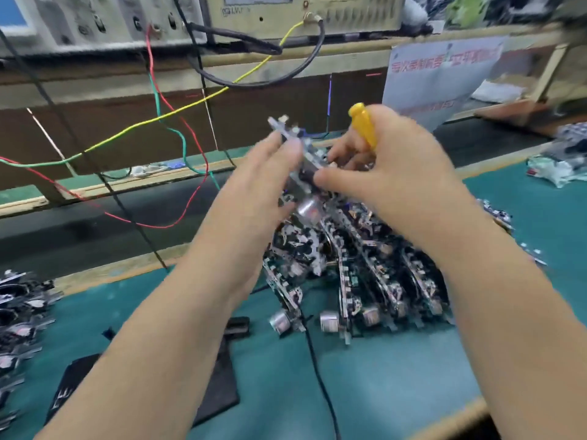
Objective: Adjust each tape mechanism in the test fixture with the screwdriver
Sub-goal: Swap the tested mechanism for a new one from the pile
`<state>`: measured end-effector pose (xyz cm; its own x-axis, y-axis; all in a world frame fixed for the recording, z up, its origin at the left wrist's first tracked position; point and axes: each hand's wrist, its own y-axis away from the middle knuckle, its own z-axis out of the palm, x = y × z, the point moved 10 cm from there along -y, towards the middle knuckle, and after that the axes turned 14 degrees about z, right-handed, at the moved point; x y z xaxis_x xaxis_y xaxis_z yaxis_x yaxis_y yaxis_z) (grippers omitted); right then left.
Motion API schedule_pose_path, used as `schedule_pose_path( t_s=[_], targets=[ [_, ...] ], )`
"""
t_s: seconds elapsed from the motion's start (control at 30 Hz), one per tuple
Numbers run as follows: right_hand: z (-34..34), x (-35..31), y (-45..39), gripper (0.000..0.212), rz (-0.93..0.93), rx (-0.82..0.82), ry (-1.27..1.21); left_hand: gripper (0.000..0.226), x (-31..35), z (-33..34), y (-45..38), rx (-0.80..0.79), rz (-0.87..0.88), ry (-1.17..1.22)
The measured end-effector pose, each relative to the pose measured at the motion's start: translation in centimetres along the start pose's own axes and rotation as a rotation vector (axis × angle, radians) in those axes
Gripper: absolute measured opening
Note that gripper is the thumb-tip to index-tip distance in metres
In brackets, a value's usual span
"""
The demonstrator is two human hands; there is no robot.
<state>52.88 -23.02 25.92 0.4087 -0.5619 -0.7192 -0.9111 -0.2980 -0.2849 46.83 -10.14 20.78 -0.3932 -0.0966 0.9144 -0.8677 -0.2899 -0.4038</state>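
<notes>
A metal tape mechanism (pixel 303 160) is held up above the bench, tilted, between both hands. My left hand (pixel 260 182) holds its left side, fingers straight along it. My right hand (pixel 394 173) grips a yellow-handled screwdriver (pixel 362 123), handle sticking up, while its thumb presses on the mechanism's right side. The screwdriver's tip is hidden behind my fingers. Below the hands stands a row of several more tape mechanisms (pixel 349 265), upright on the green mat (pixel 397 376). The frame is blurred with motion.
Another pile of mechanisms (pixel 19 312) lies at the left edge, and more parts (pixel 559 166) at the far right. A black pad (pixel 219 385) lies near the front. Red, green, yellow and black wires (pixel 178 144) hang from test instruments (pixel 286 14) at the back.
</notes>
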Motion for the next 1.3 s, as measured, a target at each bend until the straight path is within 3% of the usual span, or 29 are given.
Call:
schedule_pose_path(
  t_s=[0.13,0.3,0.4,0.73,0.9,1.03,1.17,1.23,1.3],
  targets=[
    [-6.5,4.7,-5.4,0.035,0.058,0.234,0.148,0.026,-1.4,9.0,-5.7,-0.187,-0.162,0.212],
    [-8.9,12.6,-12.1,0.033,0.204,0.266,0.318,0.071,-6.1,17.8,-11.6,-0.214,-0.394,0.468],
    [-9.6,17.2,-15.5,0.033,0.305,0.264,0.372,0.084,-8.2,21.0,-13.8,-0.214,-0.463,0.47],
    [-5.7,27.7,-22.0,0.029,0.522,0.242,0.479,0.09,-15.4,22.9,-16.8,-0.185,-0.605,0.441],
    [-2.8,31.9,-23.3,0.024,0.598,0.106,0.693,0.089,-16.3,22.2,-17.3,-0.172,-0.636,0.466],
    [-2.8,33.0,-23.9,0.027,0.629,0.035,0.788,0.086,-16.0,21.3,-17.0,-0.184,-0.659,0.476],
    [-3.3,31.7,-22.5,0.033,0.661,0.001,0.709,0.081,-14.0,19.5,-16.4,-0.189,-0.63,0.531],
    [-3.9,27.3,-21.2,0.031,0.555,0.07,0.588,0.074,-12.0,18.0,-15.8,-0.188,-0.564,0.547],
    [-4.1,19.8,-18.7,0.024,0.328,0.18,0.425,0.061,-9.6,15.5,-15.3,-0.121,-0.442,0.491]
  ],
)
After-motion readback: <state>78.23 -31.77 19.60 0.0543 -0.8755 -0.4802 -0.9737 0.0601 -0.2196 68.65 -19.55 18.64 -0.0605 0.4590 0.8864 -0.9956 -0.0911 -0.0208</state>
